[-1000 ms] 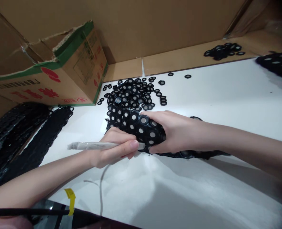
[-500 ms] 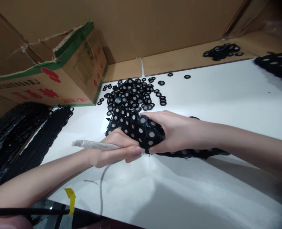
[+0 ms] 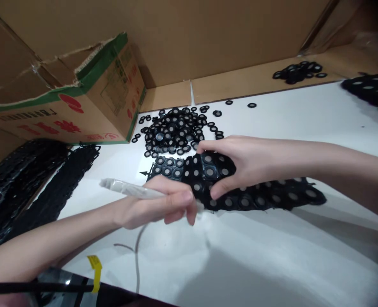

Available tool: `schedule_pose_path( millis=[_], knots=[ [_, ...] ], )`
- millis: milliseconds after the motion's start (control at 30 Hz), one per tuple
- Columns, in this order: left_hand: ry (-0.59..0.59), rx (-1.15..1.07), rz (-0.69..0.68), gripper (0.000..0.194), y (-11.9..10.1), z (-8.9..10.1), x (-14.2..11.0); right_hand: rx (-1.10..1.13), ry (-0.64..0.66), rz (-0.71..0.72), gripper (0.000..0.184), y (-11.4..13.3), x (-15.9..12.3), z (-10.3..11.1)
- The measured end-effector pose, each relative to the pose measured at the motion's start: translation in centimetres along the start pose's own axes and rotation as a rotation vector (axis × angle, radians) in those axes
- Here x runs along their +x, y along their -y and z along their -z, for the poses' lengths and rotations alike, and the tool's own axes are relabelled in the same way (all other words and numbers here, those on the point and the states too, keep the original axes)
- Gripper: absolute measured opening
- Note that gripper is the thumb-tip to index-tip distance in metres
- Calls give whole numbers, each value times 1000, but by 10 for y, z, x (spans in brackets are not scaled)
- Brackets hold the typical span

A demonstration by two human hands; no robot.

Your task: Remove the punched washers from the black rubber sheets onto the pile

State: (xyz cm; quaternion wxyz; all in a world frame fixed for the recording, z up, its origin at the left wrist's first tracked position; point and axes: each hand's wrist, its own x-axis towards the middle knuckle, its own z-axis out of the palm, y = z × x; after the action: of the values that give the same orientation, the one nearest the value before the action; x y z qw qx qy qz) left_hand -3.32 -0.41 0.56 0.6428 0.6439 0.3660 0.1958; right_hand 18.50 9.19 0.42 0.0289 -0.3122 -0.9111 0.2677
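Note:
My left hand is closed around a white pen-shaped tool, its back end pointing left and its tip near the lower edge of a black sheet. The black sheet carries rows of pale grey round discs and lies across the white table. My right hand straddles the sheet's middle, thumb on the near side and a finger at the far edge, gripping a raised part between them. Its other fingers are hidden. Beyond the sheet lies a heap of loose black rings with grey centres.
An open cardboard box stands at the back left. Black webbed strips lie in front of it. More black discs sit on the cardboard ledge, and another black sheet is at far right. A grey cable runs down the table.
The sheet's raised part has lowered and more of the sheet lies flat to the right. My right hand has moved slightly right with its thumb and finger wider. The tool's tip has shifted slightly right.

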Motion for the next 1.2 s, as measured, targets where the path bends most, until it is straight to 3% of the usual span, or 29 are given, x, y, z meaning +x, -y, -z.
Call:
schedule_pose_path(
  millis=[100, 200, 500, 633, 900, 1200],
  knots=[
    [-130, 43, -148, 51, 8, 16, 8, 59, -49, -26, 42, 0, 3, -2],
    [-222, 127, -270, 59, 14, 31, 20, 72, -85, -40, 28, 1, 7, -7],
    [-338, 161, -302, 44, 30, 42, 34, 52, -186, -57, 18, 1, 12, -19],
    [-323, 185, -298, 43, 33, 42, 33, 56, -237, -113, 11, 3, 13, -24],
    [-301, 386, -283, 47, 26, 41, 34, 59, -286, -83, 14, 2, 11, -28],
    [-167, 535, -281, 41, 15, 38, 38, 74, -325, -30, 14, -1, 11, -33]
  ],
)
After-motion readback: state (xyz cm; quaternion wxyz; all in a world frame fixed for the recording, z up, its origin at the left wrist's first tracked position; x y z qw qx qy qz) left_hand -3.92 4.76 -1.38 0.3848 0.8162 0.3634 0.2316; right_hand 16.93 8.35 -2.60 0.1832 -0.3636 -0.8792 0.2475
